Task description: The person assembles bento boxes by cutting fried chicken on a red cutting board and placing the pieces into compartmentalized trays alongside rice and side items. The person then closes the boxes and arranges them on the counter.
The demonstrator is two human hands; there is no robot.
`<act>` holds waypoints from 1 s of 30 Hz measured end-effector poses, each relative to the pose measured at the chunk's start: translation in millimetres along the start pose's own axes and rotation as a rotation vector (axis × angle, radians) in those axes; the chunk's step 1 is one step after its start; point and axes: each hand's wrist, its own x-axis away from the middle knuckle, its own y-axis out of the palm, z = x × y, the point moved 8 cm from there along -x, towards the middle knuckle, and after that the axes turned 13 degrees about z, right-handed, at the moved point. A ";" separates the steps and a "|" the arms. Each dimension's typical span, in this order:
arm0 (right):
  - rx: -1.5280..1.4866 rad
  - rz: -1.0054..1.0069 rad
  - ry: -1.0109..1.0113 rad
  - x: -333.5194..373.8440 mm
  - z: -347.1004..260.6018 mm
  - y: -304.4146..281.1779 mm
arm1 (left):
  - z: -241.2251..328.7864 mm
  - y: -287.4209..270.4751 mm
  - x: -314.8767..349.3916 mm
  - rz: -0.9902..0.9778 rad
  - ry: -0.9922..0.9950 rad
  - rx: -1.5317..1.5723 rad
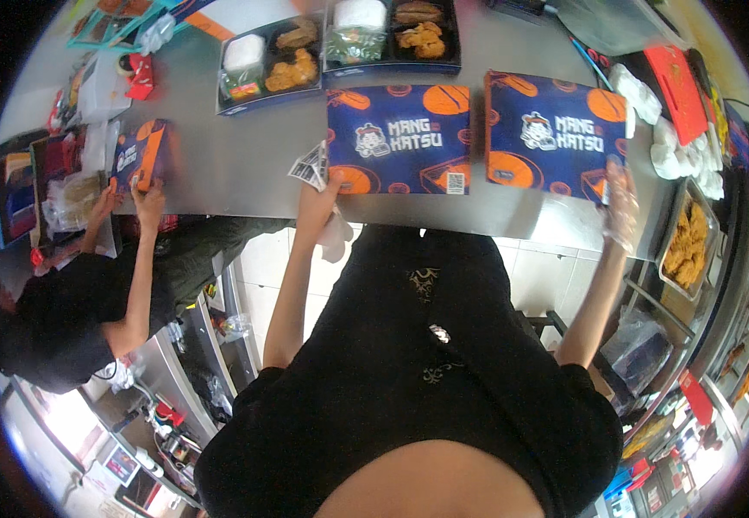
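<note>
Two closed blue-and-orange cardboard meal boxes lie side by side on the steel table. My left hand (319, 204) is closed at the near left corner of the left box (400, 129), with printed paper slips (311, 166) sticking out by its fingers. Something thin and whitish (336, 238) hangs beneath that hand; I cannot tell what it is. My right hand (620, 205), in a clear plastic glove, grips the near right corner of the right box (556, 129). Beyond them, two open meal boxes (271, 97) (392, 69) hold rice, fried pieces and packets.
The steel table (193, 164) reaches across the front. At the left, a co-worker's hands (146, 203) handle another closed box (140, 155). White wrapped bundles (685, 151) and a red flat item (676, 95) lie at the right, near a tray of fried food (688, 246).
</note>
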 end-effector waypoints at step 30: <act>0.321 -0.551 -0.354 175.3 -20.5 191.4 | 6.7 -23.2 8.2 0.175 -0.056 -0.049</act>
